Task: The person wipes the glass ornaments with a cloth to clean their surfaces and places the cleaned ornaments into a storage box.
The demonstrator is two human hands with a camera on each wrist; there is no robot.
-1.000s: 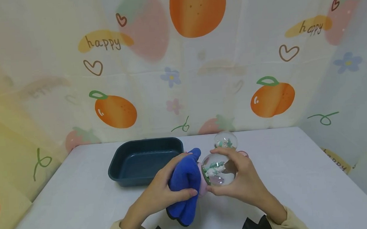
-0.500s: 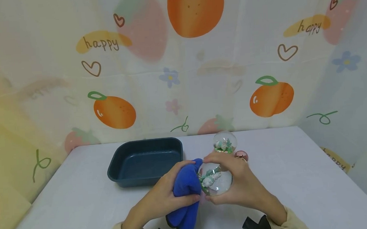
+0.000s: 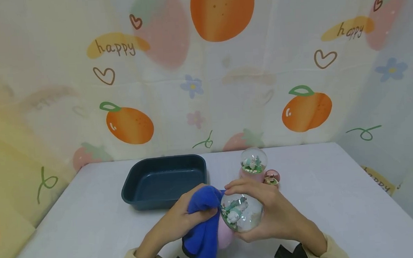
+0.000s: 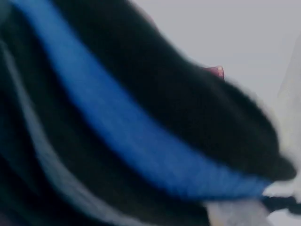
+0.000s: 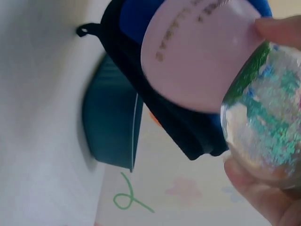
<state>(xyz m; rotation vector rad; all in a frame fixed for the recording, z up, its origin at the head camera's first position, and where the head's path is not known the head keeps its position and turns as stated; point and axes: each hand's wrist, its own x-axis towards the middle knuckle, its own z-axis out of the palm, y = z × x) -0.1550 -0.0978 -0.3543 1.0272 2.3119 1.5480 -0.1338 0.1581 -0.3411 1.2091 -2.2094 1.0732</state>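
My right hand (image 3: 266,207) grips a snow globe (image 3: 244,212) by its clear ball, thumb below and fingers above. The globe lies tilted on its side, its pink base (image 5: 197,61) with gold lettering turned toward the left hand. Green and white figures and glitter show inside the ball. My left hand (image 3: 183,216) holds a bunched blue cloth (image 3: 203,230) with dark edging, pressed against the base. In the left wrist view the cloth's folds (image 4: 141,136) fill most of the picture and hide the hand.
A dark teal rectangular tray (image 3: 165,204) stands at the back left of the white table (image 3: 93,236). Behind the right hand are a second snow globe (image 3: 254,163) on a pink base and a small rose-coloured shiny ball (image 3: 272,175). A fruit-printed curtain (image 3: 204,90) hangs behind.
Both hands have moved lower and toward me with the snow globe and cloth. The globe has turned, showing more of its pink base, and the cloth's folds have shifted.
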